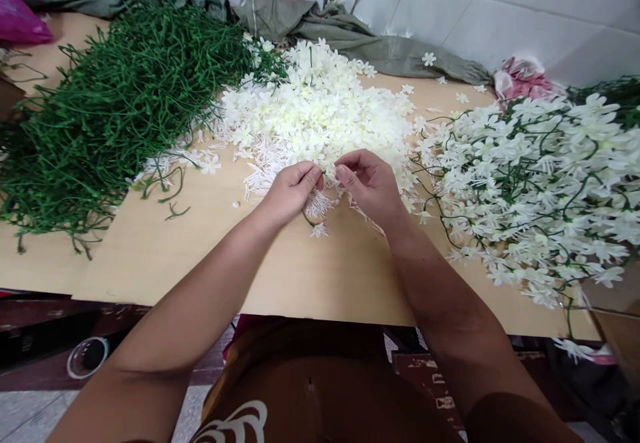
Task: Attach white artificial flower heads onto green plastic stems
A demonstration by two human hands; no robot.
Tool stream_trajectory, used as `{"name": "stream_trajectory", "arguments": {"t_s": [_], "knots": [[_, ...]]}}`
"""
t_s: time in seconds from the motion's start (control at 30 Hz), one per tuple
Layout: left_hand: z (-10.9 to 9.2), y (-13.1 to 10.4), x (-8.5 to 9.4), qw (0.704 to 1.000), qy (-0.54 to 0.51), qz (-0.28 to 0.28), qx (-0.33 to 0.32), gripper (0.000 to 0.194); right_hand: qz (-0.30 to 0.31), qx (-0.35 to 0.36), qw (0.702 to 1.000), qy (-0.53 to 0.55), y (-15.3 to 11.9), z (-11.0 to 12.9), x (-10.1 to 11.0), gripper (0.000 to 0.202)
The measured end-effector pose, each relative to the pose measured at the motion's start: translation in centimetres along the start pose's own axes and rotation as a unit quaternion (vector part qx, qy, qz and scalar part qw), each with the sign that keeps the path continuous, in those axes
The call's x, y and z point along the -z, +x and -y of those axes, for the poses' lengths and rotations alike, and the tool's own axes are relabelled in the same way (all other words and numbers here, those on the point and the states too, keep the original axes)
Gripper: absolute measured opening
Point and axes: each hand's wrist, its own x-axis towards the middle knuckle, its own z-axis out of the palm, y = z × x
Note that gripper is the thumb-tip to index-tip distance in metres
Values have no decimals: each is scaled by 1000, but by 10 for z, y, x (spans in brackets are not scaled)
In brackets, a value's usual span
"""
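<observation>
White flower pile (320, 106) at surface (300, 276) centre. Left hand (290, 193) and right hand (367, 183) meet at pile's near edge, fingers curled, pinching small flower pieces between them. Green stems (115, 96) left; assembled sprays (540, 183) right.

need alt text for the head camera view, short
Two bare hands, left hand and right hand, pinch small pieces at the near edge of a pile of white flowers on a wooden table. Green stems lie left, finished flower sprays right.
</observation>
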Motion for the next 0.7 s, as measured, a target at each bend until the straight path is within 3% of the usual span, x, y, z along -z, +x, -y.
{"name": "stream_trajectory", "arguments": {"t_s": [0.2, 0.7], "knots": [[-5, -1, -4, 999, -19, 24, -11, 25, 40, -19, 999, -20, -3, 2, -8, 46], [-4, 0, -2, 999, 21, -14, -37, 22, 45, -83, 994, 59, -1, 4, -2, 56]]}}
